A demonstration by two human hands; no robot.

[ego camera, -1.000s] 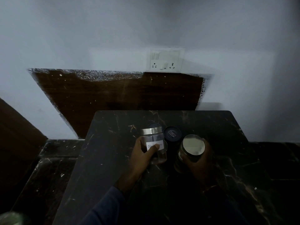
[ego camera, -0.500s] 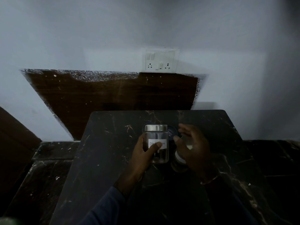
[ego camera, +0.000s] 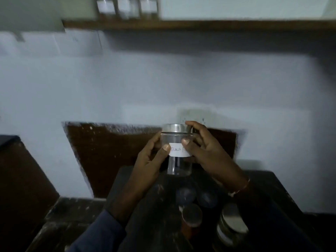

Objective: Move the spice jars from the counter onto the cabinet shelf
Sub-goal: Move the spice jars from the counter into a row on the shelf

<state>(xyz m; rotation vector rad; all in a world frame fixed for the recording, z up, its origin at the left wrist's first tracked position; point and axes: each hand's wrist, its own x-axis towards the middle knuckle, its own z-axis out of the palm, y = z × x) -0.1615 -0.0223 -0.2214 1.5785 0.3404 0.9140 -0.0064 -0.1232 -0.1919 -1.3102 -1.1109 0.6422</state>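
A clear glass jar with a steel lid and a white handwritten label hangs upright in the air above the counter. My left hand grips its left side and my right hand grips its right side and lid. On the dark marble counter below stand several more jars: two with dark lids, one with a steel lid, and a wider steel-lidded jar. At the top, three labelled jars stand on the wooden cabinet shelf.
A pale wall fills the middle, with a switch socket just behind the held jar and a dark wooden panel below it. A lower dark ledge runs at the left. The shelf stretches bare to the right of the three jars.
The labelled jar has been lifted off the counter. My right hand left the wide steel-lidded jar and joined the left on it. The view tilted up and the shelf came into sight.
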